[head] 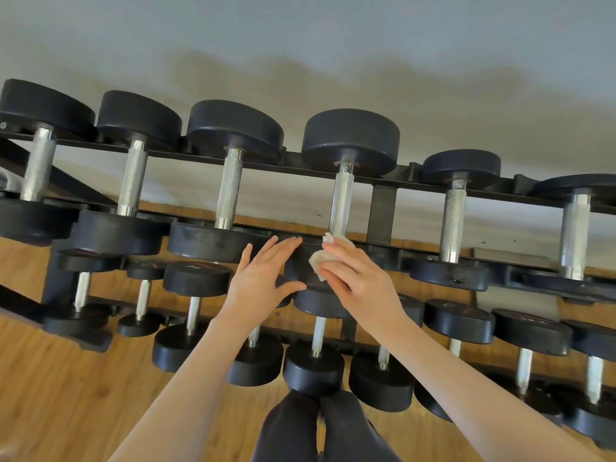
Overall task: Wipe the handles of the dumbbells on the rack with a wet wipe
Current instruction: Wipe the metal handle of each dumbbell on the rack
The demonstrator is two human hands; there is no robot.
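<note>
A crumpled wet wipe [320, 261], held in the right hand [358, 278], sits at the base of a knurled dumbbell handle [341, 203] on the rack's [383, 211] top row. The left hand [263, 275] rests flat, fingers spread, against the dumbbell's near end. Labels on the lower dumbbells [196, 278] are unreadable.

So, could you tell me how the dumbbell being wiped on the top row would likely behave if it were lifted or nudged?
The dumbbell probably feels heavy for its size: its black heads are thick and solid-looking. Its knurled metal handle should give firm grip, though wetness from the wipe in the right hand might reduce that. The round heads could roll off the rack.
</note>
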